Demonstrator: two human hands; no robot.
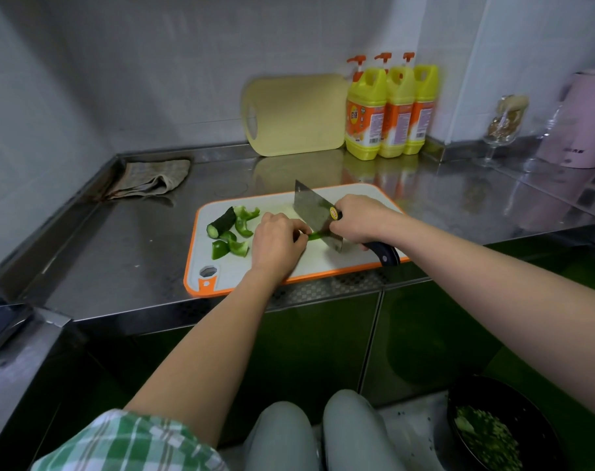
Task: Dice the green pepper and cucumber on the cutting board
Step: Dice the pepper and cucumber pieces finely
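Steadily, near the front edge of a steel counter (119, 239), a person's left hand (277, 241), fingers curled, pinches a green pepper strip (315, 236) flat at the middle of the cutting board (241, 271). The right hand (357, 219) wraps around the handle of a cleaver (318, 212) whose blade stands just beside those fingertips. A cucumber stub (221, 223) and several pepper pieces (243, 229) lie near the board's left edge, not yet diced. Doing this well likely calls for knuckles tucked ahead of the fingertips, the blade's flat riding against them, and short, even, straight-down cuts.
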